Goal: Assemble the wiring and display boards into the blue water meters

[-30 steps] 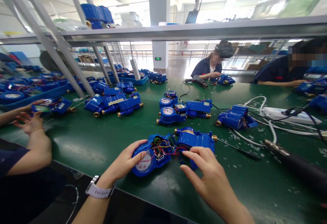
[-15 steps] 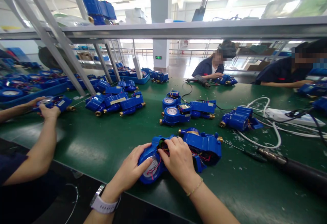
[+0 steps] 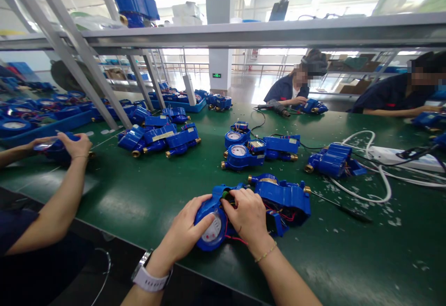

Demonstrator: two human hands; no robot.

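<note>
An opened blue water meter lies on the green table in front of me, its round dial cover folded out to the left with red wires showing. My left hand grips the dial cover from the left, thumb across the dial face. My right hand is closed over the wiring between cover and body, fingertips pinched inside. A white watch sits on my left wrist.
More blue meters lie ahead, to the right and in a cluster at left. A white cable and power strip lie at right. A co-worker's hands hold a meter at left; two people sit opposite.
My right hand moved left from the meter body onto the wiring and closed there. The co-worker at left took hold of a meter with both hands. The dark tool at right left view.
</note>
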